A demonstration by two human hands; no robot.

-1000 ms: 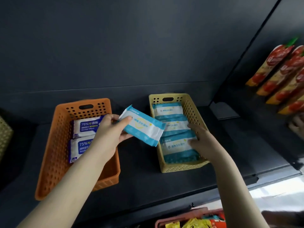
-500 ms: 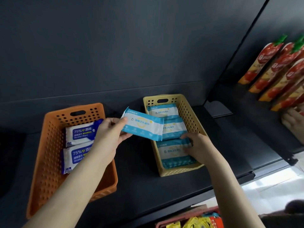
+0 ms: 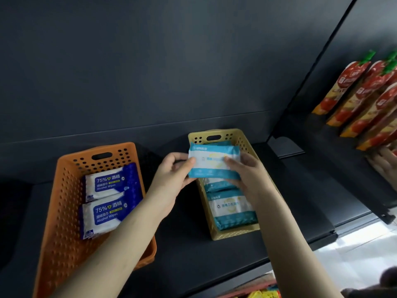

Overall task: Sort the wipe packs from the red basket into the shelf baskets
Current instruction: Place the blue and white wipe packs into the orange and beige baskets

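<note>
A teal and white wipe pack (image 3: 212, 161) is held flat above the rear half of the yellow shelf basket (image 3: 237, 234). My left hand (image 3: 171, 179) grips its left end and my right hand (image 3: 247, 173) grips its right end. More teal packs (image 3: 231, 208) lie in the yellow basket below. To the left, the orange shelf basket (image 3: 62, 211) holds two dark blue and white alcohol wipe packs (image 3: 108, 184), one behind the other. The red basket's rim (image 3: 247, 292) shows at the bottom edge.
Both baskets stand on a dark shelf (image 3: 189, 254) with a dark back wall. Red and yellow sauce pouches (image 3: 365, 97) lie on the neighbouring shelf at the right, where another person's hand (image 3: 386, 166) reaches in.
My left hand carried the teal pack rightward over the yellow basket. My right hand lifted off the packs in the basket and took hold of the pack's right end.
</note>
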